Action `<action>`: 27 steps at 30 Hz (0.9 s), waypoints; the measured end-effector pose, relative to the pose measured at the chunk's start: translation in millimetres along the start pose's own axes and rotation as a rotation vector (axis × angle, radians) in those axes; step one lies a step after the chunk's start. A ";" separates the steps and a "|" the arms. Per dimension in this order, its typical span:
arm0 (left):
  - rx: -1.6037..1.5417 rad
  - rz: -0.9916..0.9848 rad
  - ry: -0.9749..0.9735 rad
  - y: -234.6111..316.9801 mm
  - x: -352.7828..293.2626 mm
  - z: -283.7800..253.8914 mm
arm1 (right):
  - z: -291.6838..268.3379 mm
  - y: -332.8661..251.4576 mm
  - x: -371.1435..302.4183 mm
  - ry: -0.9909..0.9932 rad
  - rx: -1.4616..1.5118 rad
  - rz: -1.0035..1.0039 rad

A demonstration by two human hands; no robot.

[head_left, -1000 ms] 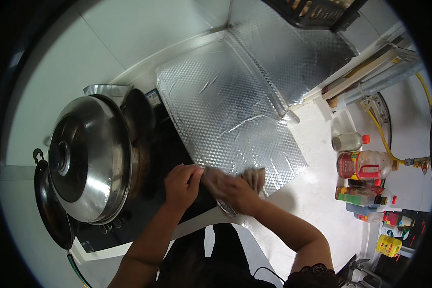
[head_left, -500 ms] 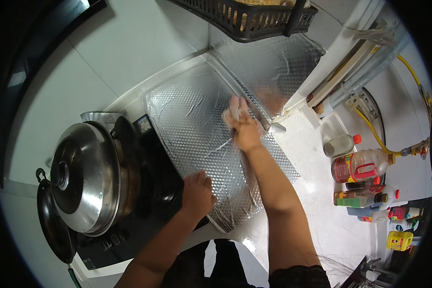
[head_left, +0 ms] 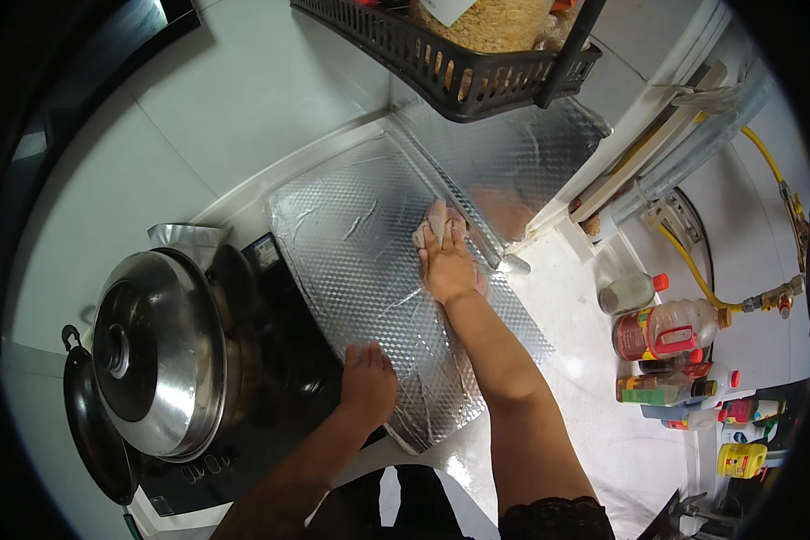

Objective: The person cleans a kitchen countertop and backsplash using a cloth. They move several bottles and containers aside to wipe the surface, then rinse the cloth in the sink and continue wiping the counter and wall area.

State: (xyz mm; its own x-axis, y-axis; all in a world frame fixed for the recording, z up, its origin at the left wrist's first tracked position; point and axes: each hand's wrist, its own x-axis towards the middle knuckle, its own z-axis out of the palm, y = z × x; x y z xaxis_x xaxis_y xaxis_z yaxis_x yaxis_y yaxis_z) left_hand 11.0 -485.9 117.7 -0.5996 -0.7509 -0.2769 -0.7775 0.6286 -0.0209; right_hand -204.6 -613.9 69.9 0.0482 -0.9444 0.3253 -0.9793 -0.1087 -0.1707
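A silver foil sheet point(head_left: 333, 243) with an embossed pattern covers the counter beside the stove. My right hand point(head_left: 448, 270) presses a pale pink cloth point(head_left: 436, 218) down on it near the folded seam; the cloth bunches out past my fingers and under my palm. Close to the stove's edge, my left hand point(head_left: 369, 389) rests on the foil with its fingers stretched out and nothing in it. More foil point(head_left: 522, 153) stands up along the wall behind the seam.
On the left, a black stove point(head_left: 279, 369) carries a large lidded steel pot point(head_left: 166, 360), with a dark pan point(head_left: 99, 432) beside it. A black basket point(head_left: 477, 94) of packaged food hangs over the far end. Several bottles point(head_left: 666, 328) line the right, near a yellow hose point(head_left: 688, 247).
The view has shifted, showing more of the basket. My right hand was blurred and is now sharper, its fingers over the cloth at nearly the same spot. My left hand stays on the foil.
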 end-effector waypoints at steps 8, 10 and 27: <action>0.051 -0.016 -0.131 -4.9 3.8 -12.0 | -49.7 -44.1 -135.6 -0.158 0.130 -0.062; 0.081 -0.011 -0.124 -3.6 3.5 -10.0 | -44.6 -43.2 -131.2 -0.105 0.105 -0.183; -0.024 0.062 0.186 -9.1 1.4 12.7 | -70.3 -13.2 -131.0 -0.099 0.177 -0.010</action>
State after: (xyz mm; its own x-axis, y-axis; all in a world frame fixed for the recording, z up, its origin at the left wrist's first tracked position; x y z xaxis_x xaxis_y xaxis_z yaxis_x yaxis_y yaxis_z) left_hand 19.7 -490.1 105.4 -0.6693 -0.7369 -0.0947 -0.7411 0.6712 0.0145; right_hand -211.8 -467.0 94.9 0.0858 -0.9679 0.2362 -0.9291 -0.1633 -0.3318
